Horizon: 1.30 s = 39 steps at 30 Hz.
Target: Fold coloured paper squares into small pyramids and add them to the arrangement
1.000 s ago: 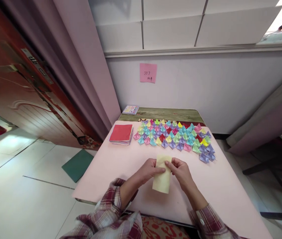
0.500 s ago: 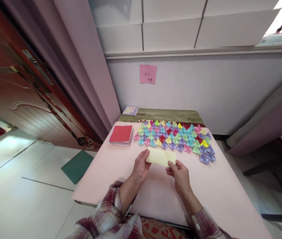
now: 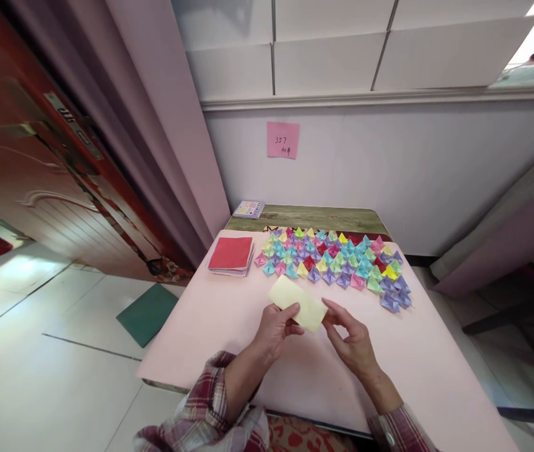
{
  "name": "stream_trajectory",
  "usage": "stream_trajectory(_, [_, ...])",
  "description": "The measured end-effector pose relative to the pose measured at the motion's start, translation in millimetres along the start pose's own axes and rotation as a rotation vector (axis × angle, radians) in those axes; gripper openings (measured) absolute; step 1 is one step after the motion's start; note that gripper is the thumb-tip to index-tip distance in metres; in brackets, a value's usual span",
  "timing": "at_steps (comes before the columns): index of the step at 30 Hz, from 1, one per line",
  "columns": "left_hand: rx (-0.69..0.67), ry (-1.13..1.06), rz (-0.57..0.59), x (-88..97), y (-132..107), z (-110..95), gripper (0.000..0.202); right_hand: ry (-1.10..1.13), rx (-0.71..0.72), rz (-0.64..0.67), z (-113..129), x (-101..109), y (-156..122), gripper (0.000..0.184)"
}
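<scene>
Yellow paper (image 3: 301, 301) was held above the middle of the table (image 3: 191, 333), pinched at its near edge by the left hand (image 3: 274, 328), thumb on top and fingers beneath, probably to steady it. The right hand (image 3: 354, 344) had its fingertips at the sheet's end, thumb and forefinger parted; whether they gripped was unclear. Folded shapes (image 3: 337, 260) toward the table's far side and a red-topped stack (image 3: 230, 253) at its far left likely sat back to leave room. The paper looked pale, oblong, tilted, apparently doubled over.
</scene>
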State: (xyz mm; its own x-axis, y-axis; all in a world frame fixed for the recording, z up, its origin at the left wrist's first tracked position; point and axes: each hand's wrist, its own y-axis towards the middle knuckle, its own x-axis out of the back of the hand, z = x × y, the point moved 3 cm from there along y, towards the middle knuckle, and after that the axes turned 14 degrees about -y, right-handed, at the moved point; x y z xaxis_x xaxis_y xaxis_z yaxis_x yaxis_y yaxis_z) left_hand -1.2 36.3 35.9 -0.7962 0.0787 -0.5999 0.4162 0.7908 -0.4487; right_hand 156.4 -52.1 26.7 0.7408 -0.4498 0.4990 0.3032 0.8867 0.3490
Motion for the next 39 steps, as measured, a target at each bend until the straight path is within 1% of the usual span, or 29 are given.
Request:
stream_trajectory(1, [0.007,0.018,0.024,-1.3,-1,0,0.039,-0.046,0.056,0.034,0,3,1,0.039])
stream_trajectory(3, [0.024,0.061,0.085,-4.9,-4,0,0.039,-0.071,0.113,0.062,1,7,4,0.033])
stream_trajectory(7, [0.037,0.154,0.204,-11.5,-9,1,0.035,-0.018,0.11,0.064,2,13,8,0.017])
stream_trajectory(9, [0.027,0.168,0.204,-12.2,-9,0,0.034,-0.001,0.088,0.071,2,15,8,0.014])
stream_trajectory(12, [0.035,0.14,0.156,-11.8,-9,-2,0.037,0.033,0.044,0.057,4,15,6,0.013])
stream_trajectory(15, [0.069,0.086,0.118,-12.1,-9,-2,0.037,0.07,-0.037,-0.014,4,11,4,0.013])
stream_trajectory(18, [0.075,0.05,0.107,-13.8,-9,-2,0.038,0.152,-0.197,-0.102,2,6,2,0.019])
stream_trajectory(21, [0.032,0.045,0.107,-16.5,-10,-3,0.04,0.245,-0.35,-0.122,2,-1,2,0.028])
stream_trajectory(23, [-0.011,0.068,0.127,-19.2,-11,-4,0.043,0.276,-0.408,-0.123,3,-4,2,0.032])
stream_trajectory(25, [-0.049,0.112,0.162,-22.5,-13,-5,0.046,0.283,-0.431,-0.129,5,-6,3,0.034])
stream_trajectory(27, [-0.066,0.15,0.194,-25.3,-15,-6,0.052,0.271,-0.418,-0.129,8,-6,3,0.033])
stream_trajectory(29, [-0.063,0.139,0.202,-26.3,-16,-6,0.055,0.221,-0.363,-0.13,12,-5,3,0.03])
stream_trajectory(31, [-0.039,0.078,0.208,-25.7,-16,-5,0.055,0.124,-0.253,-0.132,17,-2,3,0.025])
stream_trajectory(33, [-0.014,0.021,0.202,-23.5,-15,-5,0.057,0.015,-0.099,-0.137,23,3,2,0.02])
stream_trajectory(35, [-0.008,0.014,0.175,-19.8,-13,-5,0.053,-0.05,0.043,-0.127,28,7,-1,0.019])
stream_trajectory(36, [-0.015,0.022,0.153,-17.7,-12,-5,0.051,-0.062,0.083,-0.117,29,8,-2,0.02])
stream_trajectory(37, [-0.026,0.031,0.134,-15.7,-10,-5,0.049,-0.064,0.095,-0.109,30,9,-3,0.022])
stream_trajectory(39, [-0.043,0.045,0.119,-13.2,-9,-6,0.047,-0.043,0.053,-0.098,29,10,-5,0.025])
